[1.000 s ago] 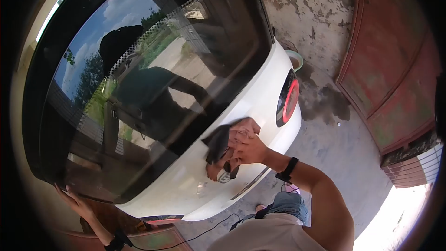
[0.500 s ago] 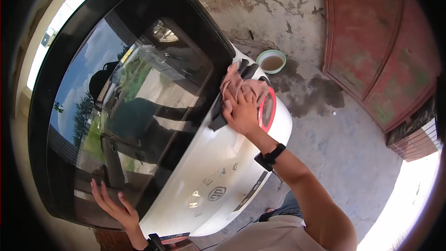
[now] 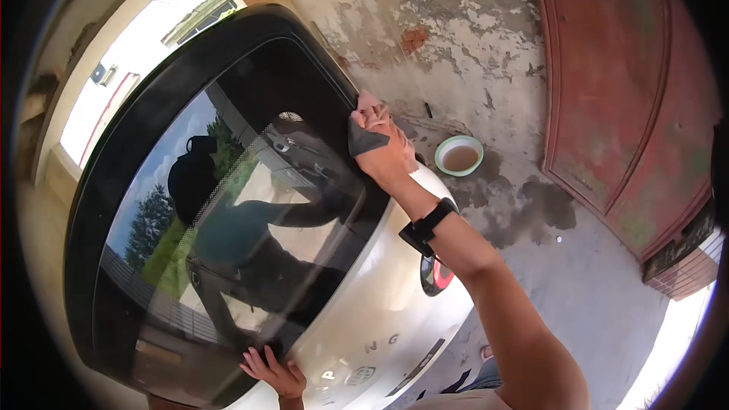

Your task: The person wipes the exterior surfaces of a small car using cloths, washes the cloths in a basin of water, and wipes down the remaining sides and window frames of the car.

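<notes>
A pink cloth [image 3: 375, 111] with a dark grey part is bunched in my right hand [image 3: 387, 165], whose fingers curl round it. That hand presses it against the upper right edge of the white car [image 3: 342, 326], beside the dark rear window [image 3: 228, 288]. Below my forearm, the red-ringed tail light [image 3: 438, 277] is partly covered by the wristband [image 3: 427, 228]. My left hand [image 3: 277, 374] has its fingers spread at the window's lower edge and holds nothing. Raised letters and a round badge [image 3: 361, 375] show on the tailgate.
A green-rimmed basin [image 3: 459, 156] of murky water stands on the concrete floor by the peeling wall [image 3: 448, 38]. Wet patches [image 3: 531, 209] darken the floor near it. A rusty red metal door [image 3: 607, 91] stands at the right. The glass reflects a person and trees.
My right hand has moved the cloth from the tail light up to the window's side edge. My left hand has shifted right and lower along the glass. The view has shifted too.
</notes>
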Available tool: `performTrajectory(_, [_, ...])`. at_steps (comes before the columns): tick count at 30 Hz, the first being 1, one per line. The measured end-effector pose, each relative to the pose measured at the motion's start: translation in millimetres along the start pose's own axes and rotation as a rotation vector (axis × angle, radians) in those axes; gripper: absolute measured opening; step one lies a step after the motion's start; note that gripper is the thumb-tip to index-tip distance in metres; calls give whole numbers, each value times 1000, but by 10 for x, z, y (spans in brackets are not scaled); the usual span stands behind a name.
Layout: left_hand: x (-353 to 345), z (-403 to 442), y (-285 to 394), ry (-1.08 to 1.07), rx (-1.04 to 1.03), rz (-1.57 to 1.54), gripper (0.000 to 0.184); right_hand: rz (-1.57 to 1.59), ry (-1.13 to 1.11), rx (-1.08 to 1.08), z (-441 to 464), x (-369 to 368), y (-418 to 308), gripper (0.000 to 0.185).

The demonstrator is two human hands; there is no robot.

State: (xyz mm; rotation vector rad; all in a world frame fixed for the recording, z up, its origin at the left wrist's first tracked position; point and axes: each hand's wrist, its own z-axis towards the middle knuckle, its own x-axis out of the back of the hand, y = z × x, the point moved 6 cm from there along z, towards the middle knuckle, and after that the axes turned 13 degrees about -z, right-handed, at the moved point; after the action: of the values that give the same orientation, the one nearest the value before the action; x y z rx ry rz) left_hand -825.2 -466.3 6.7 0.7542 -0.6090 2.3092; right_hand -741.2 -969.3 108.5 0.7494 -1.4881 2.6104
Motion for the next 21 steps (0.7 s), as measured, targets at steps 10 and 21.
performTrajectory(10, [-14,-36,100,40,-32,114,55,195,445,484,828,727,-1580,41])
performTrajectory(21, [-122,-67,104,-36,17,71,56,-64,-77,64,-385,-301,774,51])
